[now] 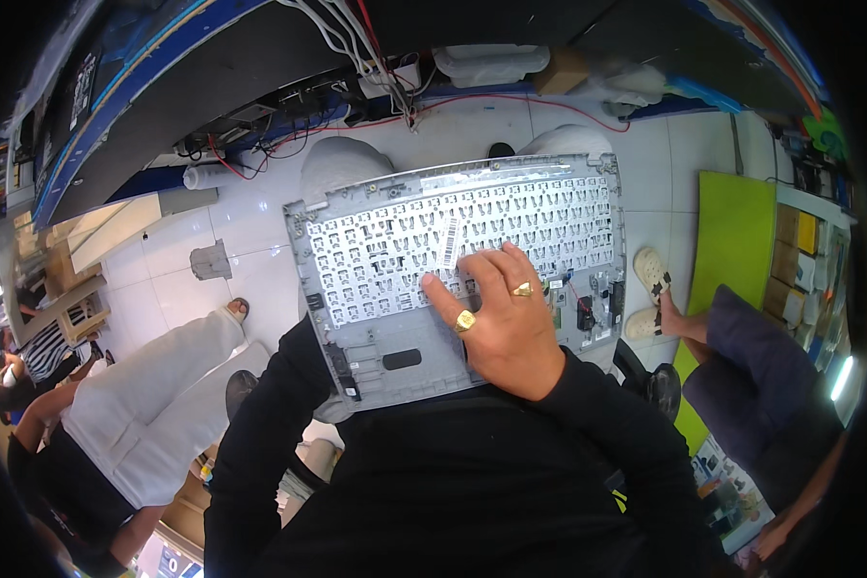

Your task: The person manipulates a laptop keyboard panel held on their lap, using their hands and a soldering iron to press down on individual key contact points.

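Person (149, 414) left, another person (756, 371) right, white cables (374, 72) far. Right hand (501, 318), spread, blocks part of grey laptop panel (433, 347), pale key grid (496, 231) bare; left hand hidden, can't tell.

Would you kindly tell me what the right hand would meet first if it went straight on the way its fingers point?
Probably the white barcode label on the keyboard, just ahead of the right hand, though its exact depth is unclear.

The keyboard plate (405, 246) lies in the laptop casing (438, 371), with cables (361, 46) beyond it.
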A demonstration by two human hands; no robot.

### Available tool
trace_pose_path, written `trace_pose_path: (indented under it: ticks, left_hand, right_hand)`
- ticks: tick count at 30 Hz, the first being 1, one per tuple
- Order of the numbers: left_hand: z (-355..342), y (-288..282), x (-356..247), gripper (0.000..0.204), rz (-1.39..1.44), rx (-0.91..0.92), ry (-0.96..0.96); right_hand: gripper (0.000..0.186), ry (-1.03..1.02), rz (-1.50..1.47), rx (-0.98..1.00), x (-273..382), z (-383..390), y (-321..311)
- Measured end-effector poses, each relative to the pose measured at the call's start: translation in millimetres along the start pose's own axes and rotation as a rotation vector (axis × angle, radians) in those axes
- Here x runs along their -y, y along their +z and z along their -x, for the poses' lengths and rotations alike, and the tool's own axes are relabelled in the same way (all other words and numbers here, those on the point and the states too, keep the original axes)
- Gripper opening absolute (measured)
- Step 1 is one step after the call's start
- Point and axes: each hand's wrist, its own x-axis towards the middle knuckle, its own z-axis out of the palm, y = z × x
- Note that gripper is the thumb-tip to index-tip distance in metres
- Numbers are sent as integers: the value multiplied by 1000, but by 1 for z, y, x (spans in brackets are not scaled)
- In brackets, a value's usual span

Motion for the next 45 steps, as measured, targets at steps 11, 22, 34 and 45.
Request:
trace_pose_path:
  ticks: [11, 22, 34, 45]
  left_hand:
    - [-10, 12, 7, 81, -103, -32, -64]
    - [-9, 16, 8, 78, -144, -54, -95]
    - [32, 94, -29, 71, -263, -182, 22]
    - [60, 125, 32, 46, -2544, -122, 851]
  right_hand:
    - [42, 26, 30, 39, 2, 2, 5]
    - [43, 24, 17, 99, 5, -4, 1]
    - [42, 24, 30, 29, 0, 0, 13]
    - [40, 13, -6, 39, -1, -6, 19]
